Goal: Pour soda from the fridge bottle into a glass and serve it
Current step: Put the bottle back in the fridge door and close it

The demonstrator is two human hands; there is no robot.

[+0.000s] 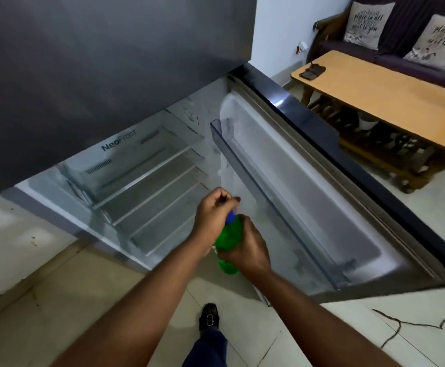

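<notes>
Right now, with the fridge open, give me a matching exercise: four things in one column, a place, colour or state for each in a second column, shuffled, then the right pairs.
Things:
1. bottle
2. bottle cap
3. fridge door
4. two cushions

Descriptions:
A. blue, under the left hand's fingers
B. swung open, its shelf bare
C. on the dark sofa behind the wooden table
D. green, gripped around its body by the right hand

Pairs: 1-D, 2-A, 3-B, 4-C
</notes>
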